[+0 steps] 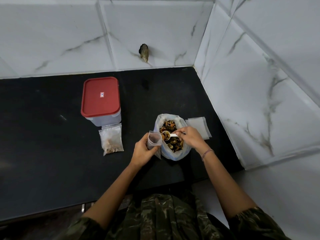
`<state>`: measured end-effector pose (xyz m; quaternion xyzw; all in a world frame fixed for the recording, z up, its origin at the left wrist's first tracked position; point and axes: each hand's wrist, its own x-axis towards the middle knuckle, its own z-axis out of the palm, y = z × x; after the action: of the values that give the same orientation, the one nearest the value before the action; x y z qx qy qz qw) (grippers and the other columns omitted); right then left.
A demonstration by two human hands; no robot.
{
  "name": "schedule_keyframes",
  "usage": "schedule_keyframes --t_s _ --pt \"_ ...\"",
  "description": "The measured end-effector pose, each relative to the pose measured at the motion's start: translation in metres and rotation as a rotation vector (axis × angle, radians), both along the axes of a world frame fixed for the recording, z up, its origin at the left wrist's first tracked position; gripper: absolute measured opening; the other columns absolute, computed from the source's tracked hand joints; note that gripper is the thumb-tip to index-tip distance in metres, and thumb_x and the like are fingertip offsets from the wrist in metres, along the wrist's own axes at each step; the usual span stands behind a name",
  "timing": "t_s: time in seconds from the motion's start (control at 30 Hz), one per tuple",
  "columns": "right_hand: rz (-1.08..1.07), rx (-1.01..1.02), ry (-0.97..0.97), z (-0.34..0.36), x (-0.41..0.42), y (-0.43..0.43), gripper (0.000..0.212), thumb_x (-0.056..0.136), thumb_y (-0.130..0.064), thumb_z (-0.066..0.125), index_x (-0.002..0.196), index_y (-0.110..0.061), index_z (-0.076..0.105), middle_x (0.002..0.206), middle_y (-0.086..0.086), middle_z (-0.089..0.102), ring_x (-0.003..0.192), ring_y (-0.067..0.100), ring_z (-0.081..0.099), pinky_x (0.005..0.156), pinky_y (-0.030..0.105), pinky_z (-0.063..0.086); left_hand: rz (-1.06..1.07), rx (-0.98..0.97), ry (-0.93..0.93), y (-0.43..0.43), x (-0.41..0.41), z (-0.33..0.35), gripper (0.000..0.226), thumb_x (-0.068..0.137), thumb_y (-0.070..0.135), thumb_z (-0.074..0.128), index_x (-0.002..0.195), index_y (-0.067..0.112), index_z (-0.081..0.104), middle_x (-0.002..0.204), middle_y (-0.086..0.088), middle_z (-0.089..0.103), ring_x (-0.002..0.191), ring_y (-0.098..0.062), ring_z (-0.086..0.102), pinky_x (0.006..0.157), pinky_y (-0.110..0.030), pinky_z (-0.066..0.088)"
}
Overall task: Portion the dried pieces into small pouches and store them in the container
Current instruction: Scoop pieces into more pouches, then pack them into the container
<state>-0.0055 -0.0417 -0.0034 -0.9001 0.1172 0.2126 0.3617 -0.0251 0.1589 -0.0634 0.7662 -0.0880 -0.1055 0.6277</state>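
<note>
Dried pieces (pixel 171 144) fill an open bag (pixel 173 155) at the centre of the frame, on the black counter (pixel 52 153). The right hand (pixel 189 139) pinches the handle of a white scoop (pixel 167 135), which is loaded with pieces and held over the bag, beside the mouth of an open pouch (pixel 154 138). The left hand (pixel 142 153) grips that pouch with curled fingers. Left of them lies a filled pouch (pixel 111 139), just below the red-lidded container (pixel 101 99), its lid on. Empty pouches (pixel 199 127) lie right of the bag.
</note>
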Motion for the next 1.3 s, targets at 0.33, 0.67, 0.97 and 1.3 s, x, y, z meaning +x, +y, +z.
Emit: schedule_keyframes --t_s 0.33,0.67,0.97,1.3 --pt "-0.195 0.097 -0.001 0.002 -0.005 -0.01 0.024 0.098 -0.017 0.047 0.112 -0.014 0.065 0.076 0.001 0.058 0.087 0.015 0.055 0.075 0.024 0.042 0.031 -0.002 -0.01 0.001 0.002 0.002 0.034 0.084 0.011 0.07 0.115 0.019 0.06 0.108 0.008 0.066 0.103 -0.001 0.062 0.086 -0.018 0.05" --pt "-0.374 0.257 -0.006 0.004 -0.011 -0.012 0.027 0.098 -0.015 0.046 0.119 -0.008 0.061 0.076 0.0 0.056 0.084 0.009 0.05 0.088 0.029 0.039 0.1 0.045 -0.088 0.004 0.006 0.004 0.033 0.083 0.013 0.072 0.111 0.025 0.059 0.106 0.009 0.065 0.099 0.0 0.061 0.084 -0.013 0.048" --pt "-0.34 0.314 -0.122 0.031 -0.013 -0.002 0.025 0.098 -0.014 0.046 0.115 -0.01 0.063 0.074 -0.003 0.053 0.073 0.004 0.047 0.069 0.017 0.039 0.141 0.17 -0.143 0.004 0.018 0.005 0.027 0.083 0.022 0.072 0.107 0.019 0.06 0.099 0.01 0.067 0.093 -0.004 0.063 0.081 -0.026 0.053" --pt "-0.181 0.248 -0.207 0.042 -0.016 0.021 0.026 0.097 -0.018 0.048 0.107 -0.004 0.067 0.071 -0.014 0.054 0.074 -0.003 0.048 0.087 0.023 0.04 0.119 0.355 -0.292 0.001 0.024 0.013 0.028 0.079 0.025 0.071 0.104 0.02 0.06 0.091 0.009 0.066 0.083 -0.004 0.061 0.071 -0.026 0.052"
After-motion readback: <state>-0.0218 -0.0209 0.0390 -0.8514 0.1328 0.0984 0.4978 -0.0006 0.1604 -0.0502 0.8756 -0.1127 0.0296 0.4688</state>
